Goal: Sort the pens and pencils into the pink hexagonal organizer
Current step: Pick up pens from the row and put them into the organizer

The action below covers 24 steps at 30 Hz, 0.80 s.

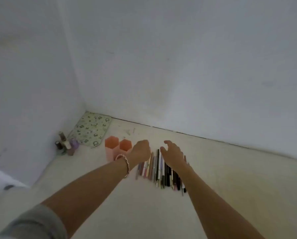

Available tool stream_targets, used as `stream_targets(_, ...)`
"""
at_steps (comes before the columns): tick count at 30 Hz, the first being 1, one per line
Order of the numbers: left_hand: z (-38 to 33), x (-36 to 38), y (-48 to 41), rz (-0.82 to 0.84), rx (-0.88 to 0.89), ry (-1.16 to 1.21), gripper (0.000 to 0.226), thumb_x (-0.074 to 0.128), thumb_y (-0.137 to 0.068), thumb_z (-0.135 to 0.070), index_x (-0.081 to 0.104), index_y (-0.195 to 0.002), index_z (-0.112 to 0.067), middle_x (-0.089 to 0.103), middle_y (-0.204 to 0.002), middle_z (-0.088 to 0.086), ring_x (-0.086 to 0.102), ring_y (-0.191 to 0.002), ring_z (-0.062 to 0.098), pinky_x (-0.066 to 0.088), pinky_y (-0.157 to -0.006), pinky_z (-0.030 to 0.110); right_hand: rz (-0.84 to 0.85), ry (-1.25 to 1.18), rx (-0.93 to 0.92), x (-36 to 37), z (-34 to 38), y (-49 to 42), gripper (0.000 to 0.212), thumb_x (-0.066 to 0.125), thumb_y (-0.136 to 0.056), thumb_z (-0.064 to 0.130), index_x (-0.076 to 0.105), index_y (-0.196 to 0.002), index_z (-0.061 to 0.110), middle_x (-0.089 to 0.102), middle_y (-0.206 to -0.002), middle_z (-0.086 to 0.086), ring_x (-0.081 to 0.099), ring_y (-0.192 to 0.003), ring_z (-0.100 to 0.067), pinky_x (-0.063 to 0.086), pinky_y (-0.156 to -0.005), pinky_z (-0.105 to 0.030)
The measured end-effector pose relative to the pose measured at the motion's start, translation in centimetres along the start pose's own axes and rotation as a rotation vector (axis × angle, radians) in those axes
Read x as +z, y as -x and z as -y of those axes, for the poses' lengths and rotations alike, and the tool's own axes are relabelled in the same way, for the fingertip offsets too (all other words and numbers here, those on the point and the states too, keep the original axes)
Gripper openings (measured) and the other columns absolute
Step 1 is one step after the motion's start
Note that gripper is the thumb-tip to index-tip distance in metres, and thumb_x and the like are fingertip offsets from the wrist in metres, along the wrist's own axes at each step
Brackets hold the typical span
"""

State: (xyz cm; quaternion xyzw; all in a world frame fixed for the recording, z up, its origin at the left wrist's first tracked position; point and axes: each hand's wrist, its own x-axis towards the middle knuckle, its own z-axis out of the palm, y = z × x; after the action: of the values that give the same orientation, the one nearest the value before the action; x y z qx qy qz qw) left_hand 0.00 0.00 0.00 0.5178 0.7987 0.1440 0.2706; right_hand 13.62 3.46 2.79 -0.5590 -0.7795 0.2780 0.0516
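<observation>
A row of several pens and pencils [157, 171] lies side by side on the pale table, pink ones at the left, black ones at the right. The pink hexagonal organizer [117, 149] stands upright just left of them, showing two open tubes with nothing visible inside. My left hand [140, 150], a braided bracelet on its wrist, hovers over the left end of the row beside the organizer, its fingers curled downward and out of sight. My right hand [172, 155] is above the right part of the row, thumb and fingers spread and relaxed, holding nothing.
Several small nail-polish bottles [65, 145] cluster in the corner at the left. A patterned green-and-white mat [90, 129] lies against the wall behind the organizer. White walls close the table's far and left sides. The table runs on to the right.
</observation>
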Motion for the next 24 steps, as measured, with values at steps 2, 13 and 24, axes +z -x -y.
stream_targets(2,0.4,1.0,-0.7,-0.031,-0.045,-0.065,0.027,0.042,-0.101,-0.023,0.055,-0.12,-0.009,0.061,-0.121,0.007,0.06,-0.106,0.02,0.048,-0.085,0.027,-0.01,-0.061,-0.02,0.3,-0.4,-1.8,0.042,0.043,-0.099,0.029,0.043,-0.14,0.018,0.05,-0.141,-0.007,0.048,-0.127,-0.025,0.035,-0.108,-0.04)
stream_targets(13,1.1,4.7,-1.7,-0.185,-0.236,-0.369,0.026,0.031,-0.097,-0.018,0.053,-0.11,-0.018,0.064,-0.107,-0.003,0.062,-0.095,0.014,0.042,-0.078,0.03,0.122,-0.18,-0.171,3.8,-1.8,-9.6,0.036,0.047,-0.097,0.014,0.051,-0.133,0.012,0.057,-0.128,-0.009,0.051,-0.119,-0.022,0.041,-0.103,-0.037)
stream_targets(24,-0.6,1.4,-3.4,-0.211,-0.225,-0.051,0.029,0.048,-0.098,-0.019,0.046,-0.125,-0.007,0.056,-0.12,0.008,0.059,-0.104,0.022,0.046,-0.083,0.027,0.092,-0.274,-0.171,4.5,-2.3,-12.2,0.03,0.049,-0.094,0.01,0.058,-0.123,0.011,0.061,-0.108,-0.003,0.059,-0.098,-0.02,0.049,-0.086,-0.031)
